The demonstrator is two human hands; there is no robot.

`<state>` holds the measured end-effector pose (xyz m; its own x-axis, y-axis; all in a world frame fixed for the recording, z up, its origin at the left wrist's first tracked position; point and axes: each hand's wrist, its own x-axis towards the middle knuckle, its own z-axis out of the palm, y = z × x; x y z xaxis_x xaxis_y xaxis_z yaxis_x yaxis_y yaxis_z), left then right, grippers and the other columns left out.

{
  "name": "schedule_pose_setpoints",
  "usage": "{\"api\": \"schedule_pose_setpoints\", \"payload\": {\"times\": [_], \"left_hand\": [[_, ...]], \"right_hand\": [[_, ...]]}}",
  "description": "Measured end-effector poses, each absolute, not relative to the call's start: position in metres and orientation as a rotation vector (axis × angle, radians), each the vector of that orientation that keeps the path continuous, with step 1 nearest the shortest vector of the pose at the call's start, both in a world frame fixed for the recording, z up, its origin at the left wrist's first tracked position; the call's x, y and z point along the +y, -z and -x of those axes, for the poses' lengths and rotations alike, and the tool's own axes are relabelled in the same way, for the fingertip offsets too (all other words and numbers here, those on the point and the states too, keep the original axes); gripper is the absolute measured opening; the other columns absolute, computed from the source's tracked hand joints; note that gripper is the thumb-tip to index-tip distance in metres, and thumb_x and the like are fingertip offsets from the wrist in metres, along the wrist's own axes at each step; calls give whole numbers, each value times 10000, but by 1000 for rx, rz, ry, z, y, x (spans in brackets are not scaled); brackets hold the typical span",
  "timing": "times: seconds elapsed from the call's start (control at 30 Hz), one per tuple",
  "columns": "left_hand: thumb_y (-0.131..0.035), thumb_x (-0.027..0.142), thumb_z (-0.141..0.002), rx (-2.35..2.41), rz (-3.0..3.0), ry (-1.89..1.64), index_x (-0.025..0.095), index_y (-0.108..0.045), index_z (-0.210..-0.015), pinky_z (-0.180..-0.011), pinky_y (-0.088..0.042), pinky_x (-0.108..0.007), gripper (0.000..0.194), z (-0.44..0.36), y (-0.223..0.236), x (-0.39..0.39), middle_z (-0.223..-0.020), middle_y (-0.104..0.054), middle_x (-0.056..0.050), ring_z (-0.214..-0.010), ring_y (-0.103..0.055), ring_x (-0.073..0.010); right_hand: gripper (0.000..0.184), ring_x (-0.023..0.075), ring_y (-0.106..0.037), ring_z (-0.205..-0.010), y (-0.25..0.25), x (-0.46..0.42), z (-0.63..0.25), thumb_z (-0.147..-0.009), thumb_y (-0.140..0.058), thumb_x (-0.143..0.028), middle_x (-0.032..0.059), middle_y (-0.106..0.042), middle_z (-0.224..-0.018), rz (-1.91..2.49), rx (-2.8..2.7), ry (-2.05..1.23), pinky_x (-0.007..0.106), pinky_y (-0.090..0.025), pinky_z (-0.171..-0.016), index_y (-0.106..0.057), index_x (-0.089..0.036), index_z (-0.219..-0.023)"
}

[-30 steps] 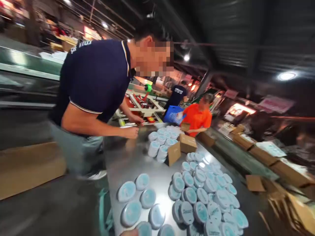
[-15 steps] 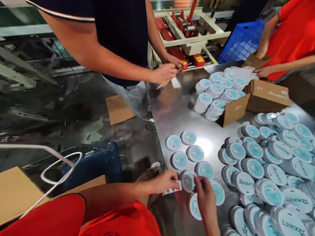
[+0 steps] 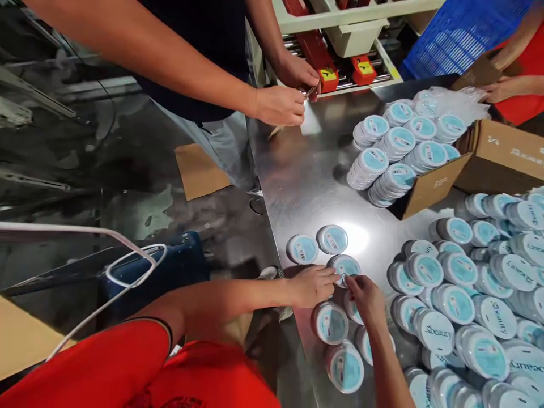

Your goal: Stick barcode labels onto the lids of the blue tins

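My left hand (image 3: 312, 286) reaches across the table's near edge. Its fingertips meet a flat round white container (image 3: 345, 264) with a light-blue top. The fingers are bent together, and whatever lies under them is hidden. From the other side, my right hand (image 3: 366, 298) pinches at the same container's edge; what it holds is too small to make out. Similar containers surround my hands: two farther off, one of them a blue-topped container (image 3: 332, 239), and several nearer me, such as a container (image 3: 345, 367). Small barcode-like labels show on some tops. My right hand partly covers others.
Many piled containers (image 3: 453, 303) fill the metal table's (image 3: 293, 187) right side. Stacked containers (image 3: 399, 139) stand farther back, beside an open cardboard box (image 3: 505, 150). Across the table, a co-worker's hands (image 3: 283, 105) hold something small. A blue crate (image 3: 457, 37) stands behind.
The view has swung down to the table. My left hand, which held a small label sheet half a second ago, has moved right and forward onto a farther container. My right hand has shifted forward too.
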<state>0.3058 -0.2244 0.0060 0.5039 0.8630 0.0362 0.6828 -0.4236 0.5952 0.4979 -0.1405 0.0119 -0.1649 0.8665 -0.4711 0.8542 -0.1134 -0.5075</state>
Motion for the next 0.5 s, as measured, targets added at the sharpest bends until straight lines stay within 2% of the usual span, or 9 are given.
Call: {"api": "schedule_pose_setpoints", "payload": {"times": [0.17,0.33,0.43,0.5], "left_hand": [[-449,187,-1029,1247,-2375,-337,104,-727,-1061,-1164,-368,-453,292,-305,3,-221,-1479,-582,-160,-1409,-490,-295],[-479,149,-999,1238,-2368,-303,82,-718,-1117,-1181,-337,-510,276,-304,3,-221,-1501,-555,-183,-1435,-465,-316],[-512,133,-976,1239,-2332,-286,96,-726,-1115,-1197,-312,-501,258,-305,1,-220,-1507,-552,-171,-1441,-455,-310],[-537,114,-958,1248,-2259,-313,115,-735,-1091,-1210,-289,-486,239,-306,0,-218,-1503,-558,-160,-1440,-449,-304]], "right_hand": [[467,255,-686,-652,-11,-138,-498,-742,-495,-666,104,-754,-738,2072,-2016,-1312,357,-494,-611,-646,-224,-762],[385,259,-694,-697,-13,-137,-492,-758,-533,-595,96,-757,-751,2127,-2092,-1272,345,-482,-631,-653,-230,-773],[263,267,-699,-737,-15,-134,-485,-786,-555,-491,90,-726,-704,2190,-2162,-1166,342,-460,-662,-614,-239,-737],[235,291,-700,-793,-19,-131,-481,-790,-575,-463,121,-718,-733,2232,-2197,-1074,363,-447,-694,-562,-247,-699]]}}
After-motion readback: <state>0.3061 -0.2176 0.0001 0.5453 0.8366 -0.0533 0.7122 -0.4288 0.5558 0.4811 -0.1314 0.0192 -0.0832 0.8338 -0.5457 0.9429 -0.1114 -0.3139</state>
